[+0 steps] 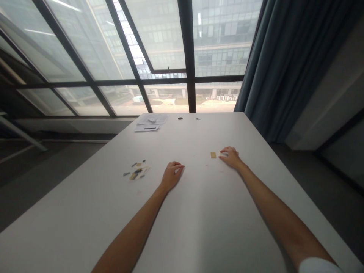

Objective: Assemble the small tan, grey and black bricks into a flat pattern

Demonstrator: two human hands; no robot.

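My right hand (231,157) rests on the white table, fingers curved and thumb and forefinger around a small pale piece (219,154), most of it hidden by the fingers. Just left of those fingertips lies a flat tan square piece (213,154). My left hand (171,176) lies nearer the middle, its thumb and forefinger pinched together; whatever is between the tips is too small to make out. Left of it is a loose pile of small pieces (137,171), grey, black, tan and cream, some overlapping. My left hand does not touch the pile.
The white table (170,140) reaches to the window wall. Paper sheets (148,123) with a small white object lie at its far left. A dark round disc (180,118) and a small black-and-white item (198,119) are near the far edge. A blue curtain (281,76) hangs at right.
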